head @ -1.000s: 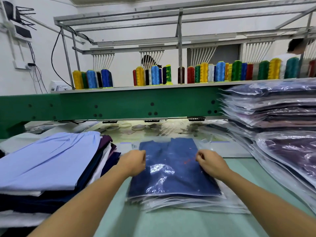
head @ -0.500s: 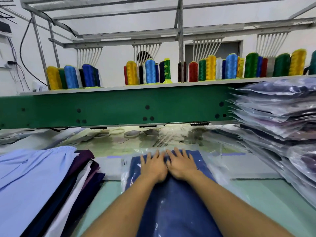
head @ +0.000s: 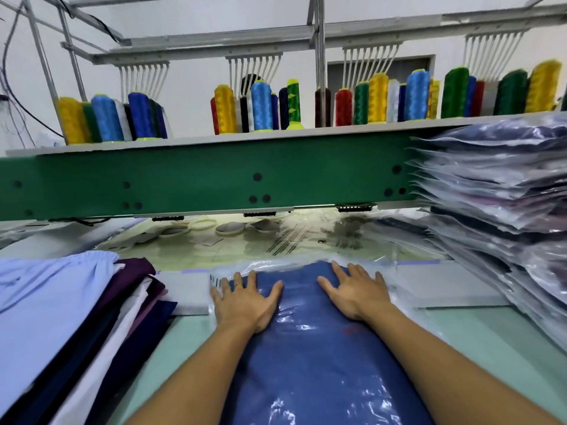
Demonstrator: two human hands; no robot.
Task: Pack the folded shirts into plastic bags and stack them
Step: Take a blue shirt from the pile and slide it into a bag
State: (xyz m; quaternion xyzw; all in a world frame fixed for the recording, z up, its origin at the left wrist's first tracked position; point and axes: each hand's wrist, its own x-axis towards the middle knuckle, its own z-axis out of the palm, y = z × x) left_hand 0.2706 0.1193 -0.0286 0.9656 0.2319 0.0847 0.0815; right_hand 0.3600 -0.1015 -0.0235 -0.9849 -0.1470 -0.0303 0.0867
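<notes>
While the left hand (head: 245, 302) and right hand (head: 359, 294) lie flat, fingers spread, gripping nothing, they press the bagged blue shirt (head: 306, 372) onto the surface (head: 478, 335). It looks soft, light, slippery; likely best lifted by both side edges.

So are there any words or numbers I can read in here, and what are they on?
None can be read.
Small red mark on the folded blue shirt inside its clear plastic bag: too blurred to read.
Short black strokes on that bag's edge beside the left hand: too small to read.
Dark printed lines on the clear plastic sheet under the green machine beam: blurred.
</notes>
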